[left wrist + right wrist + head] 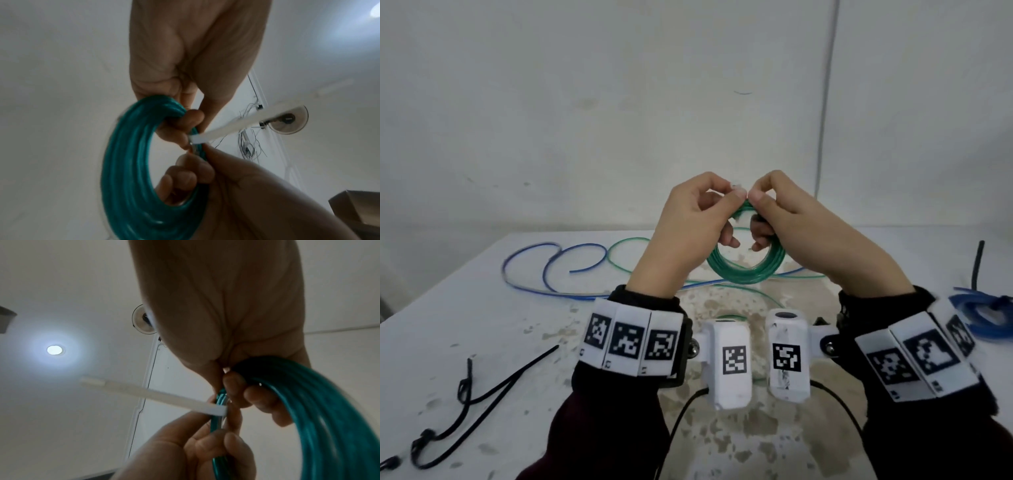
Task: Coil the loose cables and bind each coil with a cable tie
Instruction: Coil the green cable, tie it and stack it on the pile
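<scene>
Both wrists, banded with black-and-white marker tags, frame the near edge of the head view, and beyond them the left hand (pixel 690 219) and right hand (pixel 787 219) meet, raised above the white table (pixel 465 308). Between them hangs the green cable coil (pixel 748 270), its top gathered under the two thumbs, its lower loop dangling below the palms. Each hand has its fingers curled round the bundled strands (pixel 131 162). A white cable tie (pixel 226 126) sticks out sideways from the pinch point where the fingertips come together; its tail (pixel 148 392) points away from the coil. Left of the left hand, loose blue cable (pixel 544 270) and green cable (pixel 626 245) trail across the table. Nearer, left of the left wrist, lie black cable ties (pixel 482 394). Right of the right wrist sits a blue coil (pixel 979 308).
</scene>
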A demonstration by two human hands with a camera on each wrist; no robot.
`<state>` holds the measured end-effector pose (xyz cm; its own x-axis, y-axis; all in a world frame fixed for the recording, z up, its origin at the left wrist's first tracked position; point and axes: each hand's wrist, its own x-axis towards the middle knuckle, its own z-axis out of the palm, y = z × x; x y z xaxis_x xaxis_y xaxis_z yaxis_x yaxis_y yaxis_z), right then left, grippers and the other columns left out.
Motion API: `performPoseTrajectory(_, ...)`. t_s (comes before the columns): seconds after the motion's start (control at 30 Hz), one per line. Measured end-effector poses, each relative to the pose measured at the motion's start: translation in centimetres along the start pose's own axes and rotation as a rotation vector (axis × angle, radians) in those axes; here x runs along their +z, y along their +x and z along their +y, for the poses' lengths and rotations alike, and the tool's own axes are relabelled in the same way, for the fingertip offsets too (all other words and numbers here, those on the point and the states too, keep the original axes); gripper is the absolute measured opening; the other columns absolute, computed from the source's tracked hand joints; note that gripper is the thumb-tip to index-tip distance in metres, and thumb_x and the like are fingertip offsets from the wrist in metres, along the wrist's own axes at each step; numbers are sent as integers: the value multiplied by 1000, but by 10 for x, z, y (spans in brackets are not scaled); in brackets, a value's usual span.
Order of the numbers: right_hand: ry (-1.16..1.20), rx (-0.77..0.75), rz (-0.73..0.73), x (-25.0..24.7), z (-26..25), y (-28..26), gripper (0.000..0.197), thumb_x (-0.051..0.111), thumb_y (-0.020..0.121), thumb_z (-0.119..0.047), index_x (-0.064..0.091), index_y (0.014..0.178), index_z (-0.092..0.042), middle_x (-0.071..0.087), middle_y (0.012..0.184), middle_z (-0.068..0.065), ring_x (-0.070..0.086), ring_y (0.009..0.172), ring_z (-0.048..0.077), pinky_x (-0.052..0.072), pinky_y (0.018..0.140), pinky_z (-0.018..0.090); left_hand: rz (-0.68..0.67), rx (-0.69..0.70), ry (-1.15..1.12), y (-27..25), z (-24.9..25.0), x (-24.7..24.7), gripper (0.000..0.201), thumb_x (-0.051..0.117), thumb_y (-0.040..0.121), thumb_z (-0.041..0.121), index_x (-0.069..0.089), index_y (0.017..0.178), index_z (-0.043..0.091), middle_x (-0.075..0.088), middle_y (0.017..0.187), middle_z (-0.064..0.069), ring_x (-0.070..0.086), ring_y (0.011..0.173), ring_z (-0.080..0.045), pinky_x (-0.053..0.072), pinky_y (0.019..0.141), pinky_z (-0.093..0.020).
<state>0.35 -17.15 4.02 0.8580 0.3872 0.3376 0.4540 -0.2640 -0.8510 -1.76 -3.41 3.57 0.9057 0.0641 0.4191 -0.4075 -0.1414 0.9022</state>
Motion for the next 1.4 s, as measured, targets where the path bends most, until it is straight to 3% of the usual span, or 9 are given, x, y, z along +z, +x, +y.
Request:
performPoseTrajectory(0.1,92,17,1,-3,-1,-2,12,33,103,-23,38,103,-11,38,57,-5,39,59,13,49,63,21,5,15,-71,2,-3,2,13,60,91,8,56,79,6,59,62,-2,39,37,-13,49,46,-28)
performPoseTrajectory(0.3,325,89,-46,-1,9,3,14,36,102,-21,45,108,-12,64,74,5,64,76,21,54,84,38,105,28,-116,6,-9,-3,18,65,88,8,57,72,13,58,56,4,27,34,-7,25,38,-15)
performPoseTrajectory(0.43,79,-150,6,-8,7,2,23,55,89,-12,53,109,-22,61,106,-6,59,104,7,49,88,27,185,29,-126,8,-13,-13,15,66,87,8,59,75,10,57,49,6,24,34,-9,23,38,-16)
performPoseTrajectory(0.53,-94,-289,-66,-11,4,-2,25,68,82,-29,62,105,-36,55,119,-11,49,119,4,43,96,30,210,21,-117,8,-15,-17,9,66,87,8,61,79,6,56,46,7,25,34,-8,24,38,-17)
performPoseTrajectory(0.67,5,-332,45,-2,1,2,9,66,85,-33,72,87,-27,63,100,-6,60,102,10,48,94,36,225,36,-111,10,-17,-18,6,65,87,7,64,84,3,55,45,7,25,33,-8,23,38,-16)
performPoseTrajectory(0.77,1,-289,108,-2,-1,1,21,56,94,-23,71,80,-18,66,78,-11,56,78,2,44,77,19,250,50,-103,9,-17,-18,6,67,86,8,69,89,3,64,61,-2,28,34,-9,25,38,-15)
performPoseTrajectory(0.83,5,-221,76,-2,0,0,31,51,97,-24,69,75,-14,60,71,-8,47,71,5,39,71,19,272,70,-91,10,-17,-16,6,67,86,7,70,90,4,65,66,-3,35,33,-4,27,37,-15)
performPoseTrajectory(1.2,62,-68,70,10,6,7,38,52,92,-19,58,55,-20,55,66,3,47,71,15,41,75,34,313,147,35,11,-22,-12,5,66,86,8,71,87,8,71,82,-13,45,38,3,33,48,-13)
performPoseTrajectory(1.4,114,-75,60,8,3,5,37,50,94,-18,56,58,-18,57,63,-10,52,71,6,41,76,27,300,279,236,7,-18,-10,12,67,86,12,66,78,22,67,69,8,56,56,2,37,55,-16)
